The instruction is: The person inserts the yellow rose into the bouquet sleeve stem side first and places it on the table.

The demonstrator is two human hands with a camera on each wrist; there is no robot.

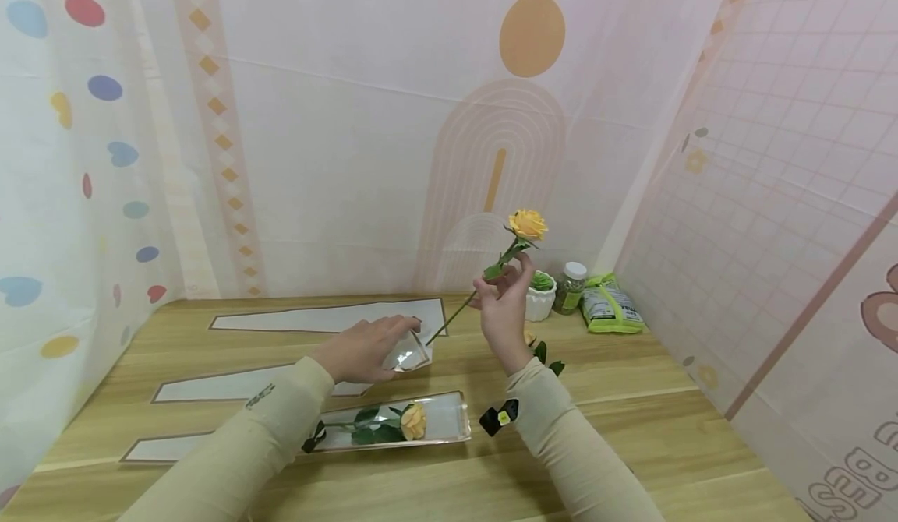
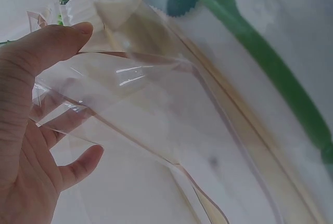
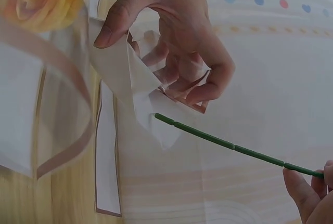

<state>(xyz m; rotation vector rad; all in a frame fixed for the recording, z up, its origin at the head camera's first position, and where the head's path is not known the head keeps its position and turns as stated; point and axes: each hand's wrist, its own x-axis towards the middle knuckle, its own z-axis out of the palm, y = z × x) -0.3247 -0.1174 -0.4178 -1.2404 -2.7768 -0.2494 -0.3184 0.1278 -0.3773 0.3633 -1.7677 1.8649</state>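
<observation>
A yellow rose (image 1: pixel 528 226) stands tilted above the table, its stem pinched by the fingertips of my right hand (image 1: pixel 507 312). In the right wrist view the lower end of the green stem (image 3: pixel 229 144) is at the mouth of a clear flower sleeve (image 3: pixel 140 73). My left hand (image 1: pixel 368 349) holds that sleeve by its mouth, with thumb and curled fingers spreading the film. Below my hands lies another sleeve (image 1: pixel 449 421) with a yellow rose (image 1: pixel 413 421) inside it. A further rose (image 1: pixel 530 338) on the table is partly hidden behind my right wrist.
Tapered white sleeves with brown edges, such as the back one (image 1: pixel 330 318), lie on the left of the wooden table (image 1: pixel 631 444). At the back right stand a white-potted plant (image 1: pixel 539 304), a lidded jar (image 1: pixel 571 288) and a green packet (image 1: pixel 612 305). Printed cloth walls surround the table.
</observation>
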